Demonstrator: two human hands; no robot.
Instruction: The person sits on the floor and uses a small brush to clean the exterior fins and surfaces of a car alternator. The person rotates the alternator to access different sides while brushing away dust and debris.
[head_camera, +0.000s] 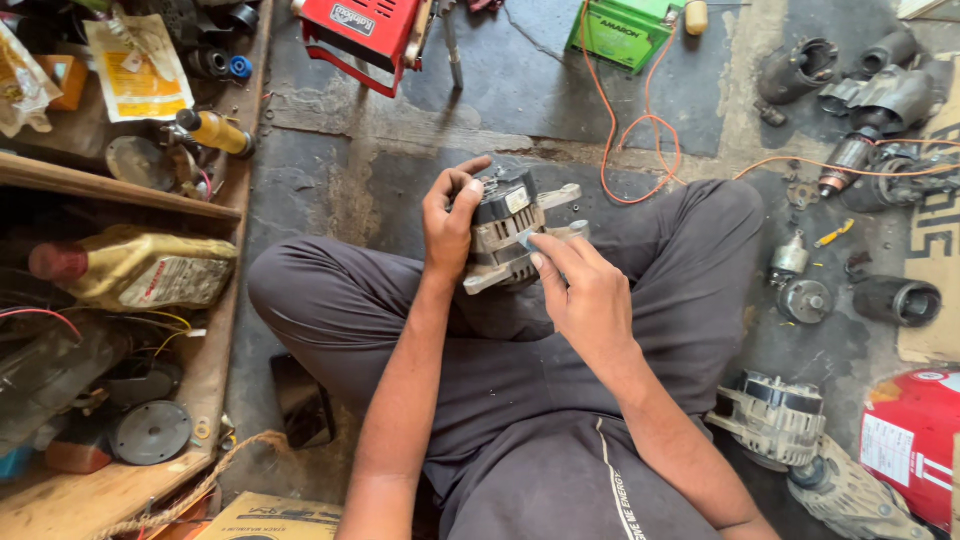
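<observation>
Left hand (450, 225) is wrapped around the side of a grey metal alternator (508, 230), with the thumb on top and the fingers closed on its body. It holds the part up in the middle of the frame, just above the person's crossed legs in dark trousers (520, 400). Right hand (585, 290) comes in from the right side and pinches a small pale scrap (527, 238) between thumb and first finger, pressed against the front of the alternator. The person sits on a dirty grey floor (330, 170). An orange wire (640, 130) loops on the floor just above the alternator and runs off to the right. At the top middle stands a red metal box (365, 30), and beside it, further right, a green box (620, 30). In the upper right lie several dark motor parts (880, 100), and more small round parts (805, 300) sit at the right edge of the knee. Another grey alternator (770, 420) lies in the lower right, near a red can (915, 445). On the left is a wooden shelf (215, 340) with a yellow oil bottle (140, 270) lying on its side, and a yellow spray can (215, 132) higher up.
</observation>
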